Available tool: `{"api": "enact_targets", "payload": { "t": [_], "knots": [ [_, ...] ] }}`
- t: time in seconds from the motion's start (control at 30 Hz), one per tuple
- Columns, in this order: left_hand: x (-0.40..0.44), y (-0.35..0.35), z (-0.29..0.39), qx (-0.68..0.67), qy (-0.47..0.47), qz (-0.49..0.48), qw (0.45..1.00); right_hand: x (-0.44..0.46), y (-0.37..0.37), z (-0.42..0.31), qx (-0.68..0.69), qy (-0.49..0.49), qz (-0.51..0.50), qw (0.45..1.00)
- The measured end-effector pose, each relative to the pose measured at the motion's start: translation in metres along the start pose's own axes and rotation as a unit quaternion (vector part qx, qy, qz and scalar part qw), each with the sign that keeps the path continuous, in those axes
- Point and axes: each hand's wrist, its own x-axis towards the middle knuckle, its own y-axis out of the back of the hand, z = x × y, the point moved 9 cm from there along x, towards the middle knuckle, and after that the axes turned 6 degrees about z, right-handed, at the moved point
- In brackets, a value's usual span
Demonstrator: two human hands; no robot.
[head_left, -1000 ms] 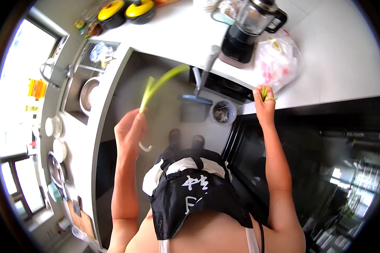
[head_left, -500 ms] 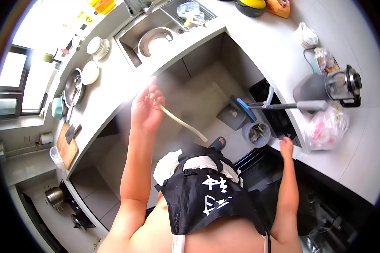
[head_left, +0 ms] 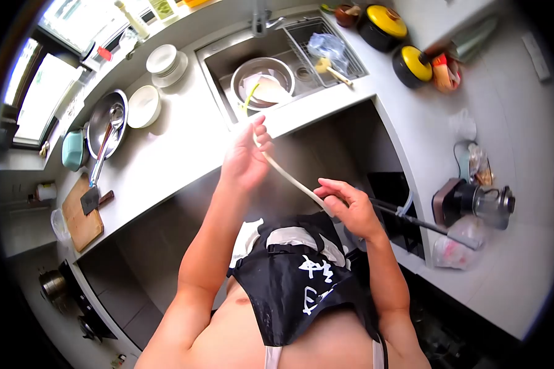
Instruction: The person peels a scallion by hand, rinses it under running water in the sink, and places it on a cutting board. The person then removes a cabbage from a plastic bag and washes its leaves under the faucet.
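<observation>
Holding the long pale stalk [head_left: 291, 179] in my left hand [head_left: 247, 157] with the fingers curled round it, I am reaching my right hand [head_left: 351, 209] to its lower end, fingers loosely bent, though I cannot tell whether they are gripping it. The stalk is slanting across the front of the surface [head_left: 166, 154], its green end showing beyond my left hand, near the metal bowl [head_left: 277, 65] in the sink [head_left: 220, 63].
</observation>
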Motion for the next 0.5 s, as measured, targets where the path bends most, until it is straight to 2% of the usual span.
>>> {"api": "enact_targets", "payload": {
  "t": [0.07, 0.27, 0.33, 0.4, 0.47, 0.5],
  "knots": [
    [0.005, -0.004, 0.011, -0.008, -0.023, 0.023, 0.999, 0.024, -0.019, -0.019, -0.104, 0.042, -0.034, 0.993],
    [0.029, -0.010, 0.037, -0.031, -0.029, -0.003, 0.999, 0.089, -0.038, -0.011, -0.110, -0.001, -0.080, 0.991],
    [0.037, 0.003, 0.043, 0.057, -0.052, 0.112, 0.991, 0.110, -0.032, 0.008, -0.056, -0.079, -0.072, 0.993],
    [0.047, 0.007, 0.044, 0.096, -0.051, 0.143, 0.984, 0.136, -0.032, 0.010, -0.048, -0.069, -0.089, 0.992],
    [0.064, 0.019, 0.048, 0.155, -0.076, 0.165, 0.971, 0.160, -0.034, 0.018, -0.046, -0.101, -0.152, 0.982],
    [0.076, 0.023, 0.051, 0.142, -0.089, 0.176, 0.970, 0.172, -0.032, 0.030, -0.050, -0.133, -0.190, 0.971]
  ]
}}
